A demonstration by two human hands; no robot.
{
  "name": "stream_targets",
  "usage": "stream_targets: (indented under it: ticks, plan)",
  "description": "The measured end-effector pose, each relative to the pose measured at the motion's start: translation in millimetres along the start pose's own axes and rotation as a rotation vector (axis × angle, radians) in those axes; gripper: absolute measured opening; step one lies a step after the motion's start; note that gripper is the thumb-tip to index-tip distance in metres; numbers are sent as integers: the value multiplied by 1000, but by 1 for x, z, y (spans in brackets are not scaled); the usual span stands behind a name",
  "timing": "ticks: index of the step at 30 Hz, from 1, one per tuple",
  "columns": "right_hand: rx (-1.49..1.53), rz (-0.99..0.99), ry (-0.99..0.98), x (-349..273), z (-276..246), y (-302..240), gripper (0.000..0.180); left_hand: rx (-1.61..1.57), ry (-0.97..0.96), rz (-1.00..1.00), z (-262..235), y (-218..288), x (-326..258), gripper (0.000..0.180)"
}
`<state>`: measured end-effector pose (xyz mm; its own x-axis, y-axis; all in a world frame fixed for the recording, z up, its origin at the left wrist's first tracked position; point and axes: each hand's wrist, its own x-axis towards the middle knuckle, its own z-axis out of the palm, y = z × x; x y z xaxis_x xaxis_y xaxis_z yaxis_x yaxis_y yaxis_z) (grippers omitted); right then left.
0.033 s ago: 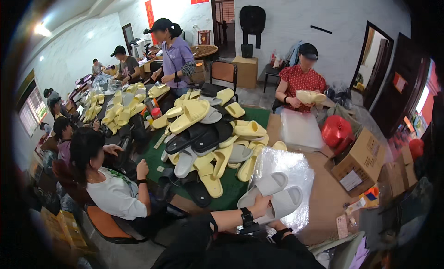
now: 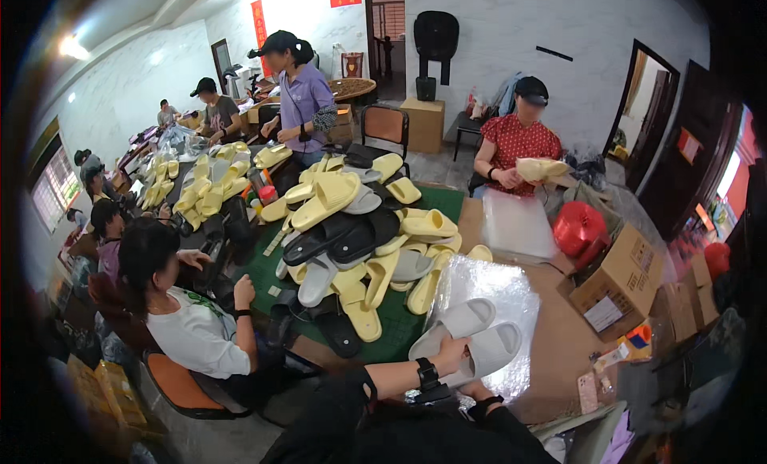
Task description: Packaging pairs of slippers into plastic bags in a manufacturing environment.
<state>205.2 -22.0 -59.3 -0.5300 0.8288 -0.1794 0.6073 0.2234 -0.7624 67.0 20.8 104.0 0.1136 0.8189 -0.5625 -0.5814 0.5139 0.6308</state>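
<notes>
A pair of light grey slippers [image 2: 497,346] lies side by side over a clear plastic sheet [image 2: 511,292] at the near right of the table. My left hand [image 2: 453,354] is closed around the inner edges of the pair, between the two slippers. At their heel end, my right hand [image 2: 479,390] grips from below, its fingers mostly hidden under the soles. Just left of the sheet rises a loose heap of yellow slippers [image 2: 327,200], with black slippers [image 2: 339,239] and grey ones mixed in.
Across the table, a person in red [image 2: 523,136] holds a yellow slipper. Clear plastic bags [image 2: 519,224], a red plastic roll [image 2: 580,228] and a cardboard box [image 2: 619,280] stand to the right. A phone [image 2: 590,390] lies near the edge. Someone in white [image 2: 196,328] sits at left.
The yellow slipper held by the person in red has turned slightly. My view has shifted a little; both my hands keep their hold on the grey pair.
</notes>
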Motion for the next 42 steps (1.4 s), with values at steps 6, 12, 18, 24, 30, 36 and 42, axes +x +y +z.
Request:
stream_targets:
  ticks: [6,12,18,24,30,36,42]
  plan:
    - [172,31,215,-44,-48,-40,62,-442,-109,110,33,-31,42,29]
    - [765,291,545,-49,-78,-7,80,759,-650,507,-35,-105,104,55]
    - [-125,249,709,-36,-75,-16,48,1627,-579,425,-43,-71,3,20]
    - [-185,16,659,-21,-75,-78,47,1968,-568,1090,-105,-130,11,37]
    - [-317,79,463,16,-47,-71,53,2271,-674,1043,-153,-149,25,44]
    - [-253,412,429,53,-55,-62,52,2425,-623,894,-157,-160,30,40]
    - [-329,322,617,45,-55,-57,42,2220,-646,1198,-165,-153,33,39]
